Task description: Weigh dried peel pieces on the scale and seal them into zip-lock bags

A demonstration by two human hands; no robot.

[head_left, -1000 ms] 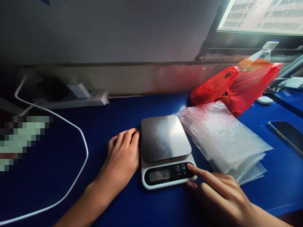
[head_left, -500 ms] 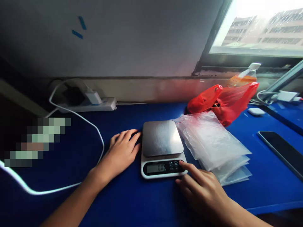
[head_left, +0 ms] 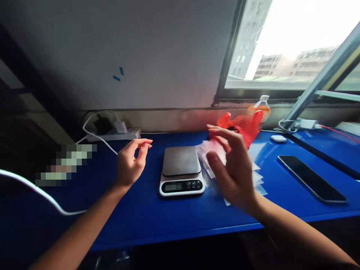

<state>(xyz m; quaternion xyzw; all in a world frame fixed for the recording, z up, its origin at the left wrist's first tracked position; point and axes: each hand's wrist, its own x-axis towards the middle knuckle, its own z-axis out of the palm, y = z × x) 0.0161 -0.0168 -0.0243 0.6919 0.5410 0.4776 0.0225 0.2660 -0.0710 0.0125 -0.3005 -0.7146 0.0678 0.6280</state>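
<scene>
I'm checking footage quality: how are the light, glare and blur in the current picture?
Head view: the window is washed out nearly white, the far left sinks into shadow, and a patch there is pixelated; the right hand looks soft, especially its thumb, while the scale has fairly crisp edges.

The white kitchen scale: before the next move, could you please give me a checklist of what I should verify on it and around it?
1. Metal plate of the scale uncovered: ok.
2. Display showing digits: ok, they look like zeros.
3. Unit on the display: cannot tell, too small to read.
4. Left hand and right hand off the scale: ok, with nothing visible in either grip.
5. Plastic bags apart from the scale: cannot tell, their edge comes close to its right side.
6. Bags in full view: not ok, the right hand hides part of them.
</scene>
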